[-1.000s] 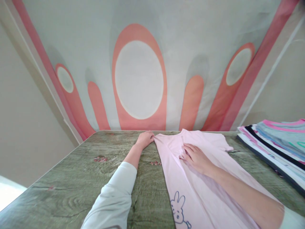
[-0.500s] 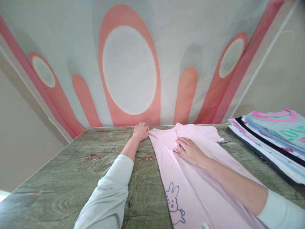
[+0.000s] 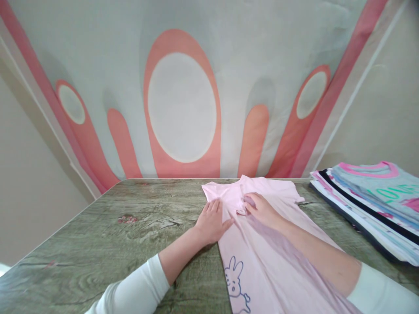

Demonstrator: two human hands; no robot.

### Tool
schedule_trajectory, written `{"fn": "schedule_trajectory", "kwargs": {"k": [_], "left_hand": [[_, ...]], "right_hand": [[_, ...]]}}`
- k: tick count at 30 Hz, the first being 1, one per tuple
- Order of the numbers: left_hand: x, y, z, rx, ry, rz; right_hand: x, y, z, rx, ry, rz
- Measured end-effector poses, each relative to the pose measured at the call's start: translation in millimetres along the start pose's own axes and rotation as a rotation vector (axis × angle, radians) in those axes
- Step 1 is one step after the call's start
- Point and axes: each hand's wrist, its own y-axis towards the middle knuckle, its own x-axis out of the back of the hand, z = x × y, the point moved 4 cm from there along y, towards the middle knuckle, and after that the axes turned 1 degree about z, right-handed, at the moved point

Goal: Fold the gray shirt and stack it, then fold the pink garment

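A pink shirt with a line-drawn bunny lies on the wooden table, its left side folded inward and its collar and sleeve toward the far edge. My left hand rests flat on the shirt's left edge just below the shoulder, fingers and thumb apart. On the upper middle of the shirt is my right hand, its fingers curled and pinching the folded fabric near the collar.
A stack of folded clothes, with a grey shirt with a pink collar on top, sits at the right of the wood-grain table. Behind the table's far edge hangs a backdrop with coral shapes.
My left hand has come back from the shirt's far left corner and now lies on its left edge. The fingers of my right hand have curled in. The view has tilted up slightly.
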Motion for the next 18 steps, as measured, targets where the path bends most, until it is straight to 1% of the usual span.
{"fn": "schedule_trajectory", "kwargs": {"k": [2, 5, 7, 10, 14, 18], "left_hand": [[-1.4, -12, -1, -0.020, -0.006, 0.037], [0.8, -17, 3, -0.055, 0.011, 0.048], [1.4, -16, 6, -0.071, 0.026, 0.041], [-0.2, -13, 10, -0.085, 0.051, 0.049], [1.4, -10, 23, -0.124, 0.064, 0.091], [8.0, -7, 41, -0.182, 0.035, 0.176]], "right_hand": [[-2, 15, -7, -0.044, 0.019, 0.041], [-7, 43, -15, -0.162, 0.032, 0.113], [-12, 62, -18, -0.239, 0.000, 0.117], [-22, 84, -17, -0.292, -0.044, 0.087], [-37, 98, -12, -0.336, -0.075, 0.077], [-40, 102, -9, -0.317, -0.078, 0.072]]}}
